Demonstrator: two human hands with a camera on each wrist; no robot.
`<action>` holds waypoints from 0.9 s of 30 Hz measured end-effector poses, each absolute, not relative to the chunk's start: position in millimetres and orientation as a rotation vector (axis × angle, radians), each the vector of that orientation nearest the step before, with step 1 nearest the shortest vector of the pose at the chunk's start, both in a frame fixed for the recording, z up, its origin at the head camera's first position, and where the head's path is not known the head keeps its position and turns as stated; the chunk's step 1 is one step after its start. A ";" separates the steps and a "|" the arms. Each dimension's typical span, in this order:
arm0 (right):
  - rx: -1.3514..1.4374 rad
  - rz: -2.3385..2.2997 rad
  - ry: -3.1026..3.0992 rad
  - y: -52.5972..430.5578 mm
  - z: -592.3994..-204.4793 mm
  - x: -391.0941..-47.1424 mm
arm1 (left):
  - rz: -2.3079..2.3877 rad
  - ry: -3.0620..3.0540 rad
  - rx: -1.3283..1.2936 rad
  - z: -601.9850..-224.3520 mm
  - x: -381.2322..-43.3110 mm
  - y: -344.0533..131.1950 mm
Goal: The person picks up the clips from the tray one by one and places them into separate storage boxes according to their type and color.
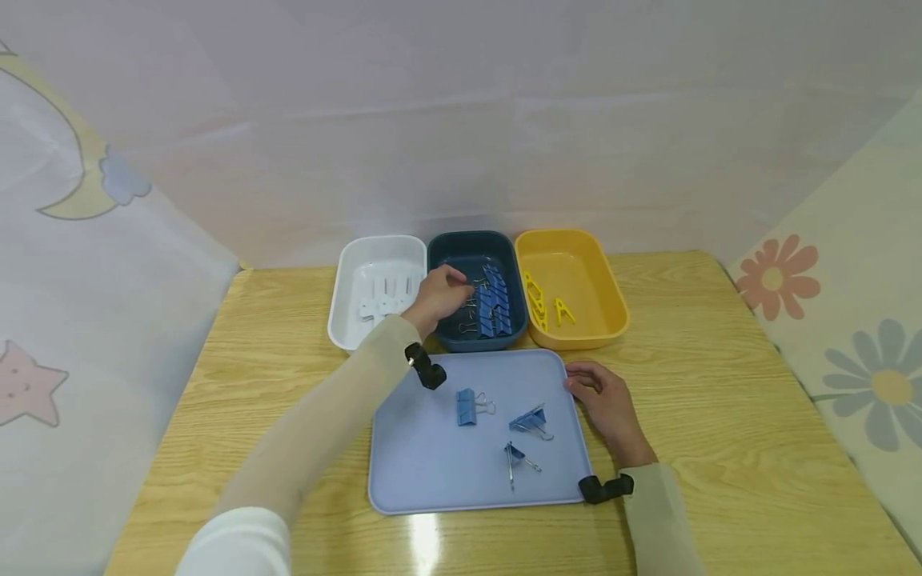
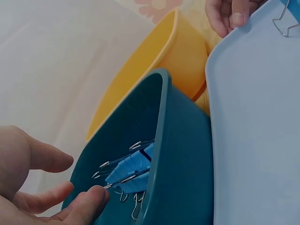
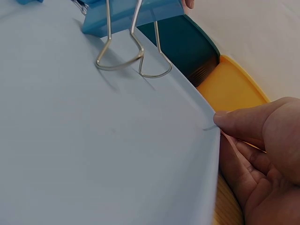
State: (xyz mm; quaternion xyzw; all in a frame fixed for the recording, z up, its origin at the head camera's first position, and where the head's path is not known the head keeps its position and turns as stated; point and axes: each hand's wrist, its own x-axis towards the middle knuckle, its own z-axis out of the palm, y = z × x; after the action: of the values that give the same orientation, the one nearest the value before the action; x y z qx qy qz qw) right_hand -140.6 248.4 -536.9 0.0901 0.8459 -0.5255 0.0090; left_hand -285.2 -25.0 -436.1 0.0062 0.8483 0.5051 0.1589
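My left hand (image 1: 441,294) is over the dark teal bin (image 1: 461,346), thumb and fingers apart with nothing between them. Its fingertips are close to the wire handles of blue binder clips (image 2: 133,168) in that bin. At the right edge of the pale blue tray (image 1: 425,472), my right hand (image 1: 603,404) grips the rim, thumb (image 3: 234,121) on top and fingers outside. On the tray lie a blue binder clip (image 1: 467,407), another blue binder clip (image 1: 531,420) and a third binder clip (image 1: 515,454) nearer me.
Left of the teal bin stands a white bin (image 1: 344,276) with several white clips (image 1: 385,305). A yellow bin (image 1: 612,300) on the right holds yellow clips (image 1: 535,300). All rest on a wooden table (image 1: 720,400) against a cloth backdrop (image 1: 461,160).
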 end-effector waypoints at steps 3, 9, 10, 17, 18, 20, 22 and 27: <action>0.290 -1.647 2.634 249.3 -537.0 -140.7 | 1.456 2.414 0.029 -435.3 -282.6 -25.8; 0.286 -1.641 2.636 250.1 -538.0 -140.2 | 1.465 2.419 0.044 -436.1 -277.4 -28.2; 0.284 -1.639 2.638 249.9 -538.0 -140.2 | 1.464 2.424 0.046 -435.9 -276.2 -28.8; 0.282 -1.630 2.646 249.5 -538.2 -140.7 | 1.465 2.428 0.079 -431.7 -265.1 -32.8; 0.284 -1.626 2.648 249.6 -538.2 -140.8 | 1.464 2.428 0.086 -431.0 -263.4 -33.2; 0.290 -1.619 2.651 249.7 -538.5 -141.0 | 1.459 2.437 0.096 -429.8 -260.3 -33.7; 0.294 -1.615 2.650 249.7 -538.5 -141.1 | 1.451 2.450 0.102 -429.2 -257.5 -33.7; 0.291 -1.626 2.644 249.2 -538.1 -141.3 | 1.435 2.465 0.123 -426.7 -250.9 -32.5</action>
State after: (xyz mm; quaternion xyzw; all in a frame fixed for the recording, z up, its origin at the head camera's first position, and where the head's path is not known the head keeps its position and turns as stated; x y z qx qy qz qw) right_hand -141.3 249.2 -538.1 0.0933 0.8481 -0.5214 0.0120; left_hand -250.9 -32.5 -426.7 0.0428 0.8545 0.4975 0.1429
